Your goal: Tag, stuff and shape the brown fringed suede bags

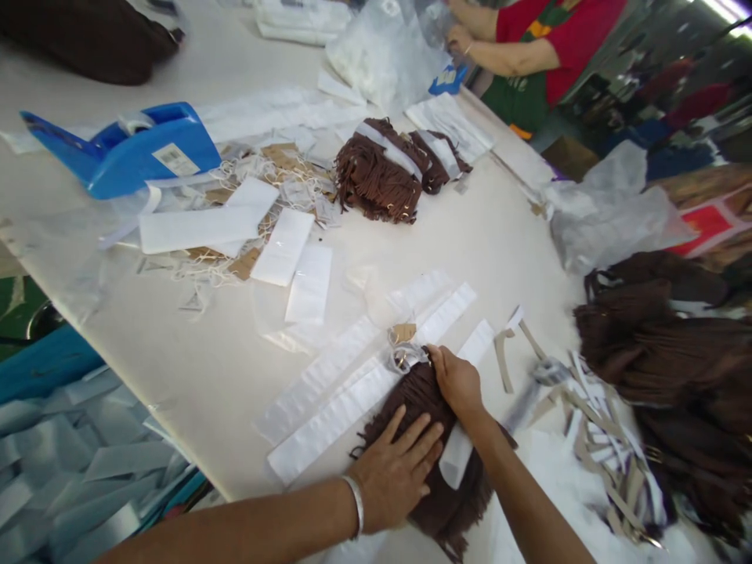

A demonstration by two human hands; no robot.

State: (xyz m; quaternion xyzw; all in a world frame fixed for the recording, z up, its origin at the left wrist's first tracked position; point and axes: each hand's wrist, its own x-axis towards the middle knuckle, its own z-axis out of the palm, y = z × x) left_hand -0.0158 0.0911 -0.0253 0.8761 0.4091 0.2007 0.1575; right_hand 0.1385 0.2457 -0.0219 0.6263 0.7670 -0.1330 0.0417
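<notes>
Two hands on one item. My left hand (pixel 395 468) lies flat and open, fingers spread, pressing on the brown fringed piece (pixel 438 501) at the near table edge. My right hand (pixel 455 381) is closed in a pinch at the piece's top end, where a metal ring (pixel 404 358) and a small tan tag (pixel 403 332) sit; what exactly the fingertips grip I cannot tell.

Handling, as I judge it: soft, limp, light knit with loose fringe that would snag or splay. It looks best pinned flat with a palm and taken at the ring end, not by the fringe.

Counts, outward from the hands:
- White paper bands (pixel 329 423) around and under the piece: about five long strips, one partly hidden under my right forearm.
- Cut tan and grey scraps (pixel 593 439) to the right: too many to count.
- Brown fringed stock: one banded bundle (pixel 381 174) mid-table, one large heap (pixel 670 352) at right.
- Loose white labels (pixel 294 262) mid-left: four or so, among more tags.
- One blue tape dispenser (pixel 126 149), far left.
- One other person (pixel 540 47) at the far corner, handling clear bags (pixel 388 51).
</notes>
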